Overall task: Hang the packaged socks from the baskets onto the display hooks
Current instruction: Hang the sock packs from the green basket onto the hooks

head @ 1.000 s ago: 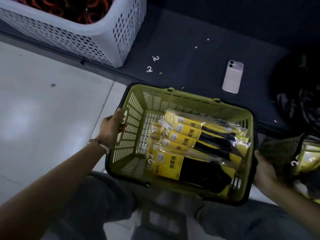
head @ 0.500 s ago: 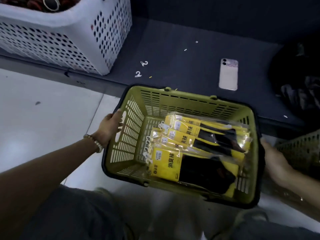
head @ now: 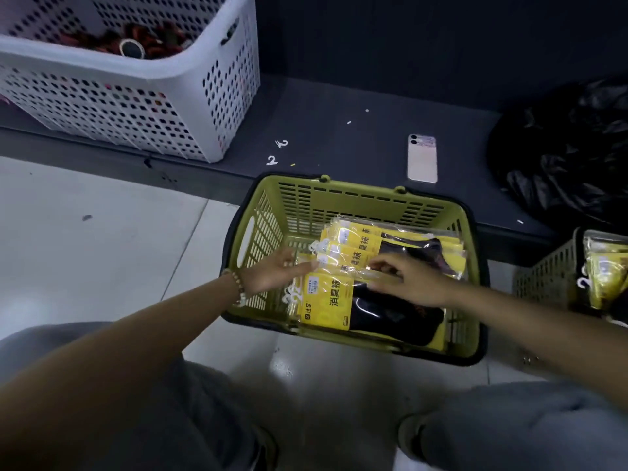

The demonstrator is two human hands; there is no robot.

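Observation:
A green basket (head: 343, 198) sits on the floor in front of me, with several yellow packs of black socks (head: 329, 300) lying in it. My left hand (head: 272, 275) reaches in from the left, fingers spread, touching the white hanger end of the packs. My right hand (head: 407, 280) lies over the middle of the stack, its fingers pinching a clear pack in the pile. No display hooks are in view.
A white perforated crate (head: 190, 107) stands on the dark low shelf at the back left. A phone (head: 422, 158) and loose white hanger hooks (head: 272, 160) lie on the shelf. A black bag (head: 571, 151) is at right, a second basket (head: 543, 277) with sock packs below it.
Both hands let go of the basket's sides and moved inside onto the sock packs. The basket now rests on the floor, closer to the shelf.

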